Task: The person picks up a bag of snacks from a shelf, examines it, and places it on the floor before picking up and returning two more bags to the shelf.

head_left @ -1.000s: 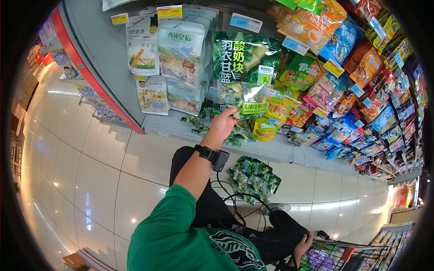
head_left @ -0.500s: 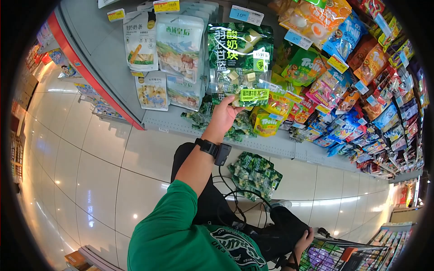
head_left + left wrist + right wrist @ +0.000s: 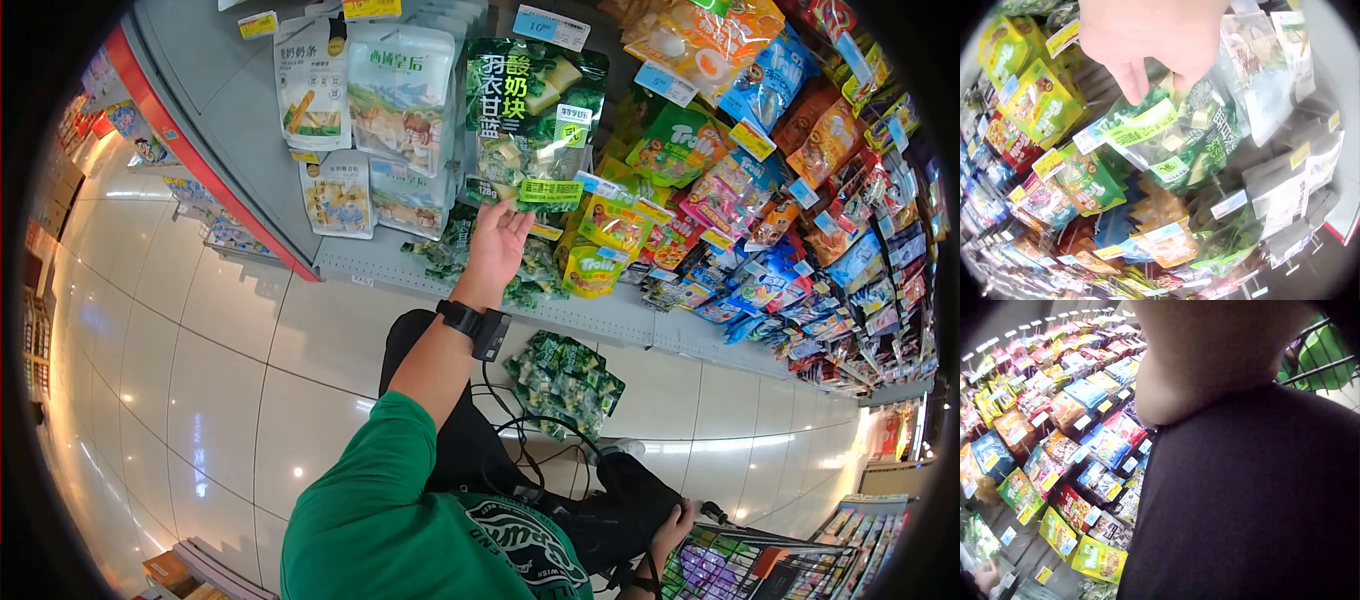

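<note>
A green bag of yogurt cubes hangs upright below a blue price tag, its printed front facing me. My left hand is at the bag's lower edge, its fingers fairly straight and touching it. In the left wrist view, two fingertips overlap the bottom of the bag. White snack pouches hang just left of it. My right hand rests on the knee of the dark trousers; in the right wrist view most of its fingers are out of sight.
Similar green bags lie on the floor beside the shelf, and more sit on the bottom ledge. Candy bags fill the rack to the right. A wire shopping cart stands by the right knee. Cables loop near the legs.
The green bag has risen slightly toward the rack below the price tag. My left fingers, which pinched its lower edge, have loosened and straightened. The right hand stays on the knee.
</note>
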The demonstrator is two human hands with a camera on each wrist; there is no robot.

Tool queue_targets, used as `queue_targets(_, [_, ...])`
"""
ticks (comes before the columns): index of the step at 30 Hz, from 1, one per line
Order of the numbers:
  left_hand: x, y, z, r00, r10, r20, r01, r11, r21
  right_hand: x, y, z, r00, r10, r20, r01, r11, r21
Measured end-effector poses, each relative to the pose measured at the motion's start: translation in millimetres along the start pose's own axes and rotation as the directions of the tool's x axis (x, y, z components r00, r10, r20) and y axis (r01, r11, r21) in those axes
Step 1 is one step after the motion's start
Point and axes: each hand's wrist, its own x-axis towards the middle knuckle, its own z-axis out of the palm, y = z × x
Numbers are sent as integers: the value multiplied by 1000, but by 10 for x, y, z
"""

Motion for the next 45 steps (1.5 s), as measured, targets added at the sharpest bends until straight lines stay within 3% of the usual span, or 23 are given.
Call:
queue_targets(2, [-6, -23, -37, 999, -3, -40, 1, 1000, -29, -1, -7, 7, 1000, -4, -5, 4, 1000, -16])
queue_targets(4, [-38, -35, -75, 981, -94, -169, 76, 991, -110, -1, 1, 20, 1000, 4, -8, -4, 1000, 27])
queue_targets(11, [-132, -101, -50, 990, -112, -90, 115, 993, 25, -12, 113, 30, 1000, -5, -19, 6, 999, 51])
queue_targets(16, [-116, -139, -155, 992, -86, -98, 113, 941, 318, -30, 18, 15, 1000, 13, -21, -13, 999, 32])
queue_targets(23, [-123, -112, -154, 994, -75, -84, 102, 921, 376, -29, 21, 13, 999, 33, -10, -32, 998, 50])
queue_targets(35, [-92, -106, -280, 985, -126, -118, 157, 938, 309, 32, 81, 62, 999, 8, -49, -7, 1000, 17])
queue_targets(40, [-87, 27, -345, 971, -128, -202, 185, 937, 295, 135, 198, 56, 998, 3, 61, -3, 1000, 7])
queue_targets(41, [-62, 49, -405, 974, -133, -182, 179, 946, 270, 119, 144, 27, 997, -23, 71, 28, 996, -84])
queue_targets(44, [-114, 166, -397, 978, -104, -183, 150, 954, 261, 124, -424, -143, 984, -31, 174, 92, 932, -350])
queue_targets(45, [-139, 208, -393, 974, -107, -199, 157, 955, 252, 184, -559, -203, 973, 41, 226, 22, 963, -269])
